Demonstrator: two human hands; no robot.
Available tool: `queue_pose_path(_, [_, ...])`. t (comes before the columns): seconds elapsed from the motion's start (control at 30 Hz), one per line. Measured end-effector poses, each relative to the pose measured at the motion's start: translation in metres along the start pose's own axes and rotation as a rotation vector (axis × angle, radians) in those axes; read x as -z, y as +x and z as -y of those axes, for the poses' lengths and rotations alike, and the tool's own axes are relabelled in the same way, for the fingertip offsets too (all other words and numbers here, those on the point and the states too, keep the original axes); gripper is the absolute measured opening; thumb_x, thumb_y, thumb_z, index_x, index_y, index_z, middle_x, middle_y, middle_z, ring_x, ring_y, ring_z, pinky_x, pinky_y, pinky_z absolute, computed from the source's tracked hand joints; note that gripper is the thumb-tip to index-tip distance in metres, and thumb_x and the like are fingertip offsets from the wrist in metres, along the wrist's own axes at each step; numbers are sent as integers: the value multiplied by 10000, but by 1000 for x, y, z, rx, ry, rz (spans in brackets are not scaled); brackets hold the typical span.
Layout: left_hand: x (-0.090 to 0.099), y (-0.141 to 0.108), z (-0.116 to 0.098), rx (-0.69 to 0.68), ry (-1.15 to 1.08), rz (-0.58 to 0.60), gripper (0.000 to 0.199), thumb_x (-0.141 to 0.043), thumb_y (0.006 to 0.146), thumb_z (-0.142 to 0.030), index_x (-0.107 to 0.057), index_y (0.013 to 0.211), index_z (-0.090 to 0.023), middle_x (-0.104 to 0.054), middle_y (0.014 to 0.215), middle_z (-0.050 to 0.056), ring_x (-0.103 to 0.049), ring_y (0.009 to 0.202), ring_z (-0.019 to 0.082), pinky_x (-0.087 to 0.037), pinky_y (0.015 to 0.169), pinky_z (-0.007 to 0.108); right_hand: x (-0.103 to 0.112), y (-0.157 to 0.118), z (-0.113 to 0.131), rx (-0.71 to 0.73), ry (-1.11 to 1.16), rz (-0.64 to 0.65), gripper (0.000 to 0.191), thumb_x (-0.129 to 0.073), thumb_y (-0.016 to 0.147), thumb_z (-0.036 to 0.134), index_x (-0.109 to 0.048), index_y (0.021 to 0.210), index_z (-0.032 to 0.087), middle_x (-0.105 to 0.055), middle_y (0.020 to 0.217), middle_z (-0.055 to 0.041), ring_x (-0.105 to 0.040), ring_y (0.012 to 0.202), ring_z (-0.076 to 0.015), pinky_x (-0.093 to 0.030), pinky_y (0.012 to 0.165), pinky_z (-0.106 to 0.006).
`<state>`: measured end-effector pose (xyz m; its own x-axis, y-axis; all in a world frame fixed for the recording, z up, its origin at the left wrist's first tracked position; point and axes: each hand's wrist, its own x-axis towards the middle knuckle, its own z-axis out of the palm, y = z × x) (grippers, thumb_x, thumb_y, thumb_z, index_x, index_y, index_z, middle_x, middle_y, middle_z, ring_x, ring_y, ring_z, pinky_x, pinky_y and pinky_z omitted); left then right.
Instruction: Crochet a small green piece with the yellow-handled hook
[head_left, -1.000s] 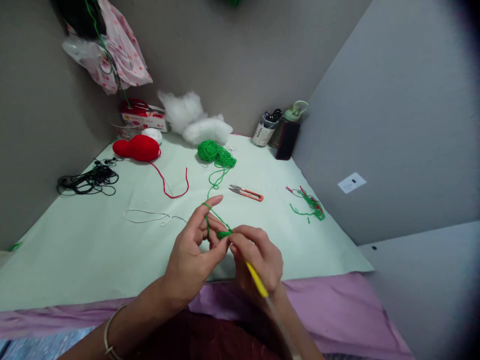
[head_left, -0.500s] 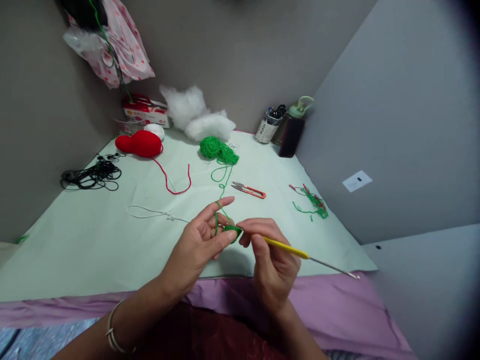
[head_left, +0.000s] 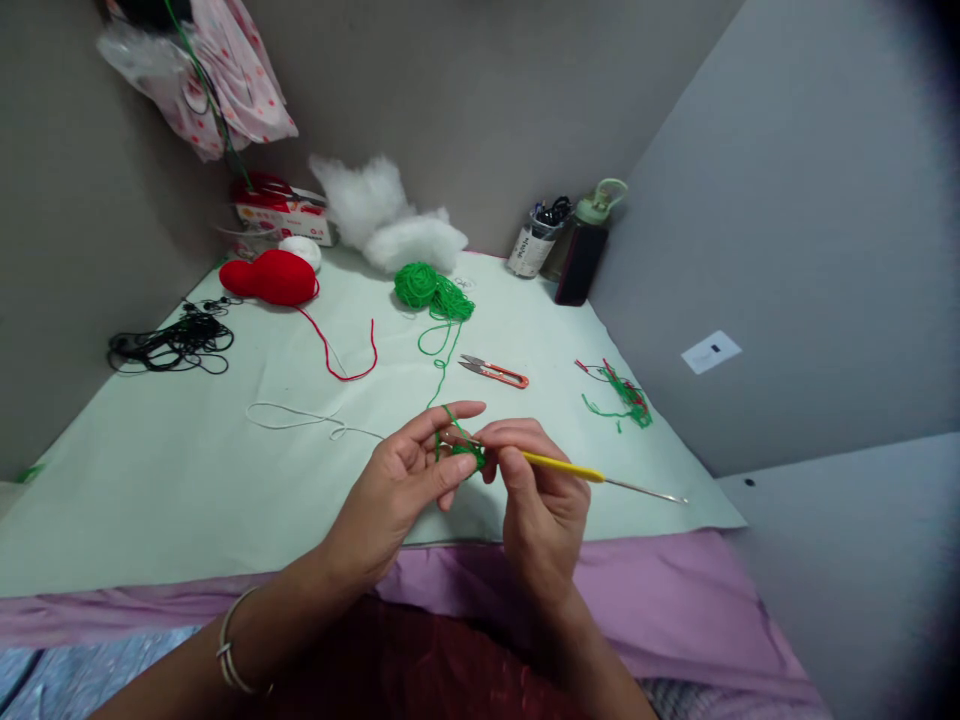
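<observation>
Yellow hook (head_left: pixel 562 464) farther left, hands (head_left: pixel 405 472) (head_left: pixel 551 495) partly closed, right on it, left on thumb-obscured green crochetwork (head_left: pixel 478 456).

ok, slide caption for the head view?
Left hand pinches a green yarn piece; right hand holds a yellow-handled hook; orange scissors lie beyond.

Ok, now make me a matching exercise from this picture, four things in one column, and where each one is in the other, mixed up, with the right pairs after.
Column one
1. crochet hook
2. thread snips
3. smartphone
4. green crochet piece

Column two
A. upright in front of the water bottle
B. pinched in the fingers of the left hand
C. held in the right hand
D. lying flat on the table, beyond the hands

Right pairs: 1-C, 2-D, 3-A, 4-B
</observation>
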<state>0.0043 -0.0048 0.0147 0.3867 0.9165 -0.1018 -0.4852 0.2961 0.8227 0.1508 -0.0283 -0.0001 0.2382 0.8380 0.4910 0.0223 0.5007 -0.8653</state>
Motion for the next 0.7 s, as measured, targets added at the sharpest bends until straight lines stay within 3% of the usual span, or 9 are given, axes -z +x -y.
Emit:
queue_pose_path(0.2, [4,-3,1,-8,80,-34,353,-859,879,-267,-817,1230,-278,-606,939,-9,-493,691,72,-431,620,189,4,3,-1,-145,179,-8,201,-639,1038,317,-758,913,215,-748,865,-29,-612,597,-112,-507,553,-265])
queue_pose_path(0.37, [6,-3,-2,-40,150,-53,376,-844,872,-248,-800,1245,-264,-615,917,-1,-507,729,111,-441,620,214,7,3,6,-112,88,37,228,-555,1080,300,-734,960,225,-763,894,-32,-649,633,-127,-551,594,-280])
queue_pose_path(0.47, [4,-5,-1,-94,282,-87,355,-815,892,-227,-792,1243,-270,-612,899,-10,-524,728,113,-472,693,239,9,-2,8,17,-92,70,228,-520,1083,204,-737,1029,246,-755,942,-30,-676,709,-137,-574,657,-295])
queue_pose_path(0.6, [-1,-6,4,-171,352,-187,440,-825,839,-152,-776,1263,-258,-618,883,-19,-535,701,108,-492,713,246,10,-11,0,347,-473,162,260,-576,1027,127,-727,1181,273,-765,995,-55,-729,889,-200,-620,743,-346])
queue_pose_path(0.7, [-1,-4,4,-4,107,-89,557,-861,817,-185,-728,1355,-246,-604,840,-38,-451,558,52,-393,533,194,11,-15,-9,527,-632,109,329,-655,991,129,-744,1253,306,-758,1064,-69,-738,930,-216,-627,743,-350])
